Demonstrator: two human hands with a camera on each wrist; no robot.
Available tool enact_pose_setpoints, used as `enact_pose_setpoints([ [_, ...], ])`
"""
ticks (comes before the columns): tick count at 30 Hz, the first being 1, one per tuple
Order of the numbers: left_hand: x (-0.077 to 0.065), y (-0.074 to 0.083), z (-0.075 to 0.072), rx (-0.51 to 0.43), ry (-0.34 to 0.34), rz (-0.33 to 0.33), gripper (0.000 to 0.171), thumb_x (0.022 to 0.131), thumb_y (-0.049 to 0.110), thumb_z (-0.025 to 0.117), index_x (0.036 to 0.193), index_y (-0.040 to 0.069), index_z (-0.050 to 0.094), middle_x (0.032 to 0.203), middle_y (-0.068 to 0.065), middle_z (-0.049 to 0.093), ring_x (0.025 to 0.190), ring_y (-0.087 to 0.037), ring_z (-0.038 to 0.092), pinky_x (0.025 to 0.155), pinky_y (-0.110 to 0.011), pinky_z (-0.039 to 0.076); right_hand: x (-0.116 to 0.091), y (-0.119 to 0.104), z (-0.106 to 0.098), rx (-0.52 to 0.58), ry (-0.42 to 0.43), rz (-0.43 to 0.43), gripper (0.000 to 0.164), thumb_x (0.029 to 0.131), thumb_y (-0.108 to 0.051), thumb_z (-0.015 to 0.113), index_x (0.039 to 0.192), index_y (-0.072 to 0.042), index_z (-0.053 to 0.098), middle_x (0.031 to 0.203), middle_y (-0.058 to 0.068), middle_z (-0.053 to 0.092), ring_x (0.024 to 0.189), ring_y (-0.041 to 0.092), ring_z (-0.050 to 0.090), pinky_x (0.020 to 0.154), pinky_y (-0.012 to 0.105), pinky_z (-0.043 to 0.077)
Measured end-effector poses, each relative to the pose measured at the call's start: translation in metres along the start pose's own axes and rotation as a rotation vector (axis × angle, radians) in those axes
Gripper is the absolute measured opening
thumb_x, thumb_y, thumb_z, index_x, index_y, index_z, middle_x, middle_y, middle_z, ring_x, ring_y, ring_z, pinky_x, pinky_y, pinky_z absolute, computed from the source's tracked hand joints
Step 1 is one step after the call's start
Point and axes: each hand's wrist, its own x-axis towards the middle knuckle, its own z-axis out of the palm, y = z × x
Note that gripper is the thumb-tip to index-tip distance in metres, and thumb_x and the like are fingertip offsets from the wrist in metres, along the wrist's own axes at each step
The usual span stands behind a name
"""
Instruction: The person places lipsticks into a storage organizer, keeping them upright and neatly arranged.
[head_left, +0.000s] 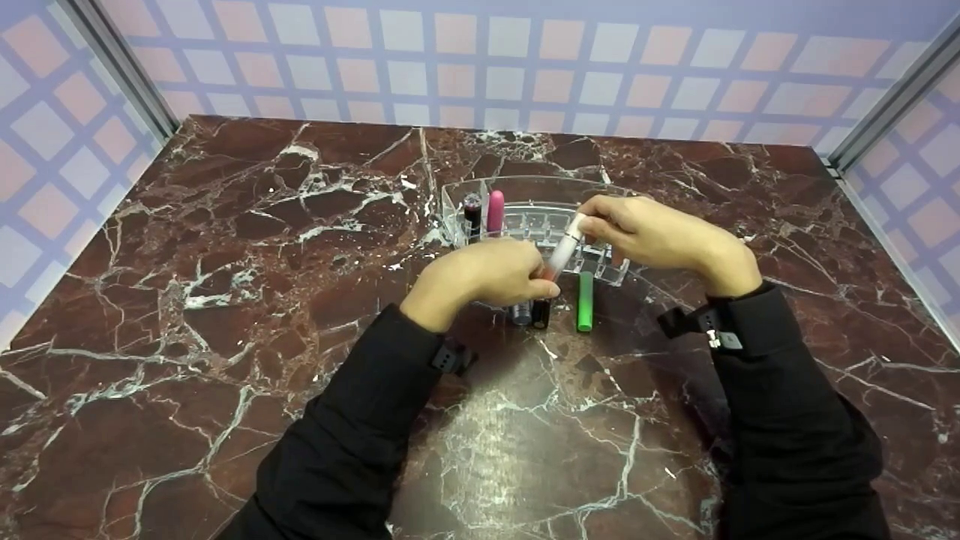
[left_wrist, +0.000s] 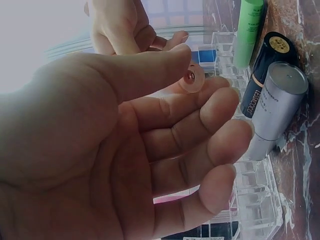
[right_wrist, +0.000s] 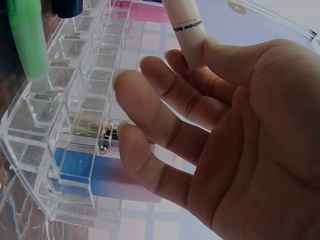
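Between my two hands is a slim lip gloss tube [head_left: 564, 253], tilted, with a white upper part and a pinkish lower end. My right hand [head_left: 656, 234] pinches its white top between thumb and fingers; dark lettering shows on the tube [right_wrist: 186, 26] in the right wrist view. My left hand [head_left: 487, 276] holds the lower end with thumb and forefinger, the other fingers loosely bent. Below and behind the hands stands a clear tiered lipstick holder [head_left: 536, 214], partly hidden by them. A pink tube [head_left: 496, 212] and a dark tube [head_left: 472, 217] stand at its left.
In front of the holder are a green tube [head_left: 585, 301], a black lipstick [left_wrist: 270, 55] and a silver tube [left_wrist: 281, 100]. A blue item [right_wrist: 95, 172] and a gold tube [right_wrist: 87, 124] sit in slots at the holder's right end. Tiled-pattern panels [head_left: 480, 67] surround the marbled table [head_left: 225, 300].
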Motion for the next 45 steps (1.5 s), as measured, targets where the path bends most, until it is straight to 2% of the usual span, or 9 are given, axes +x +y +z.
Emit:
enact_pose_setpoints([
  [6,0.003,0.002,0.005,-0.007,-0.013,0.029,0.036,0.106,0.037,0.055,0.105,0.005,0.07,0.075,0.002,0.055,0.062,-0.011,0.049,0.06,-0.027,0.044,0.001,-0.002,0.001,0.004,0.011,-0.014,0.028,0.11,-0.028,0.045,0.118,-0.005,0.061,0.087,0.013,0.059,0.069,0.018,0.053,0.069,0.037,0.048],
  [10,0.004,0.003,0.007,-0.018,-0.019,0.041,0.036,0.106,0.036,0.053,0.103,0.003,0.069,0.073,0.002,0.055,0.06,-0.01,0.049,0.06,-0.027,0.044,0.001,-0.004,0.001,0.012,0.009,0.002,0.03,0.11,-0.03,0.045,0.118,-0.006,0.061,0.088,0.012,0.059,0.071,0.018,0.053,0.071,0.038,0.048],
  [17,0.007,0.004,0.008,0.019,-0.016,0.075,0.035,0.107,0.036,0.052,0.079,0.014,0.054,0.07,0.003,0.05,0.061,-0.013,0.049,0.064,-0.03,0.046,0.0,-0.006,0.001,0.019,0.012,-0.003,0.031,0.11,-0.03,0.045,0.119,-0.006,0.061,0.087,0.008,0.06,0.069,0.019,0.057,0.067,0.036,0.049],
  [25,0.008,0.004,0.009,0.006,-0.024,0.086,0.034,0.107,0.036,0.051,0.081,0.013,0.054,0.071,0.002,0.051,0.062,-0.013,0.051,0.065,-0.03,0.047,0.001,-0.006,0.001,0.006,0.038,-0.026,0.032,0.11,-0.031,0.045,0.118,-0.006,0.062,0.084,0.006,0.06,0.068,0.018,0.056,0.067,0.036,0.049],
  [32,0.009,0.005,0.009,0.003,-0.024,0.088,0.035,0.107,0.036,0.051,0.08,0.014,0.052,0.071,0.002,0.051,0.062,-0.013,0.05,0.066,-0.031,0.047,-0.001,-0.008,0.0,0.01,0.049,-0.04,0.033,0.11,-0.032,0.044,0.118,-0.007,0.063,0.088,0.003,0.063,0.071,0.017,0.058,0.066,0.034,0.049],
  [40,0.008,0.005,0.009,0.002,-0.007,0.107,0.035,0.108,0.034,0.051,0.078,0.015,0.051,0.072,0.001,0.052,0.064,-0.014,0.052,0.066,-0.031,0.046,0.001,-0.008,0.001,0.034,0.052,-0.02,0.033,0.11,-0.033,0.045,0.118,-0.007,0.063,0.093,0.007,0.066,0.072,0.025,0.064,0.064,0.034,0.051],
  [45,0.009,0.005,0.01,-0.015,-0.005,0.117,0.034,0.108,0.035,0.05,0.08,0.015,0.051,0.073,0.002,0.051,0.063,-0.013,0.051,0.065,-0.03,0.046,-0.001,-0.011,0.001,0.048,0.058,-0.025,0.034,0.11,-0.034,0.044,0.119,-0.006,0.062,0.091,0.005,0.065,0.07,0.02,0.062,0.06,0.031,0.051],
])
